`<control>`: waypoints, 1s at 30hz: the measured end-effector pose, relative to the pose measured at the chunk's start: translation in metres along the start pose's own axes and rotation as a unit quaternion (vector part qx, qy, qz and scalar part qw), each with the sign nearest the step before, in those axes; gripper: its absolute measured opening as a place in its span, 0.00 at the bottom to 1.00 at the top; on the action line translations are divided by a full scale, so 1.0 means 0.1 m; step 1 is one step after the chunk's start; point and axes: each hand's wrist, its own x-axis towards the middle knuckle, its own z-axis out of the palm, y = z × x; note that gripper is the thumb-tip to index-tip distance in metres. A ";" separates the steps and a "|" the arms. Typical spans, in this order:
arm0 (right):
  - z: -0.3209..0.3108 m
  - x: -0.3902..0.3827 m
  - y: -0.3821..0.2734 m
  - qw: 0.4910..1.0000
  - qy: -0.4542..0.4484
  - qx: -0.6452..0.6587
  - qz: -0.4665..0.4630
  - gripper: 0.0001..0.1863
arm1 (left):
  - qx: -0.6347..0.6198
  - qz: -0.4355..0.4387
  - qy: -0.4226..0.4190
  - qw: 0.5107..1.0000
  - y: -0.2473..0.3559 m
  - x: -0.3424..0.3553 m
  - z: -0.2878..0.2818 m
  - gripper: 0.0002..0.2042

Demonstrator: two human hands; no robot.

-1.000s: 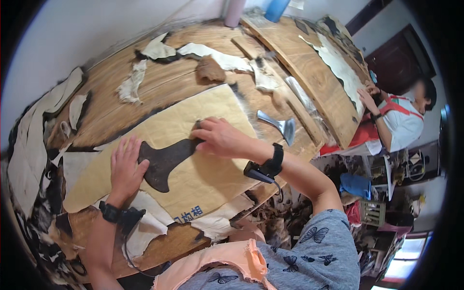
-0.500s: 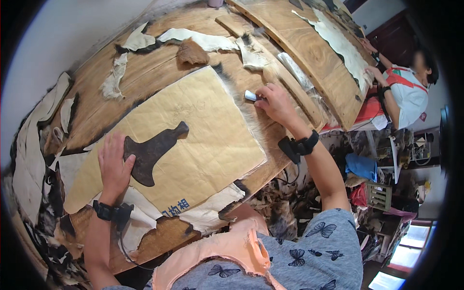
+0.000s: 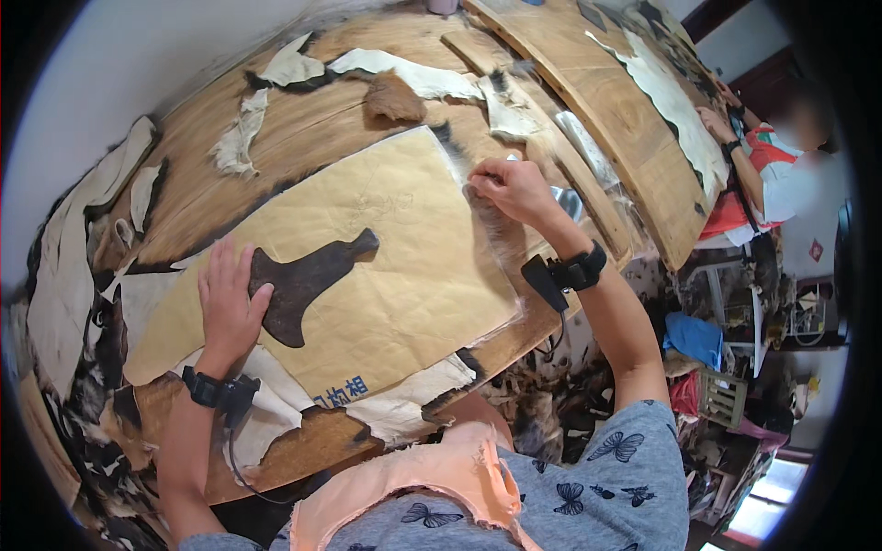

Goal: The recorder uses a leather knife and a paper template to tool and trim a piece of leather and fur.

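Observation:
My left hand (image 3: pixel 228 296) lies with fingers outstretched on a large cream paper sheet (image 3: pixel 395 285), beside a dark, flat, flared piece (image 3: pixel 299 289) with a narrow neck. The sheet rests over fur-edged hide, with dark fur (image 3: pixel 446 138) showing at its top corner. My right hand (image 3: pixel 514 191) is closed at the sheet's upper-right edge over this fur; whatever its fingertips pinch is hidden. A silver metal tool (image 3: pixel 568 204) lies partly behind that hand.
The wooden table (image 3: pixel 188 197) holds white hide scraps (image 3: pixel 377 64), a brown fur piece (image 3: pixel 393 97) and long boards (image 3: pixel 588 101). A co-worker (image 3: pixel 781 179) handles a long pale hide (image 3: pixel 684 129) at right. Cluttered furs lie below the table edge.
My right hand left the dark piece, moved up and right to the silver tool, then shifted slightly left to the sheet's edge. My left hand stayed on the sheet.

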 end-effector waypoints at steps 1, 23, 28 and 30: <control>0.01 0.05 -0.06 1.000 0.003 0.008 0.022 0.11 | 0.000 -0.006 0.004 1.000 0.00 0.00 -0.01 0.28; 0.22 0.39 -0.05 0.983 -0.100 0.047 0.148 0.11 | -0.007 -0.035 -0.032 0.999 0.05 -0.02 -0.07 0.30; 0.18 0.39 -0.15 0.985 -0.081 0.019 0.150 0.12 | 0.005 -0.052 -0.038 0.998 0.11 -0.02 -0.09 0.30; 0.18 0.40 -0.12 0.985 -0.078 0.005 0.152 0.12 | 0.004 -0.056 -0.047 0.997 0.12 -0.01 -0.09 0.30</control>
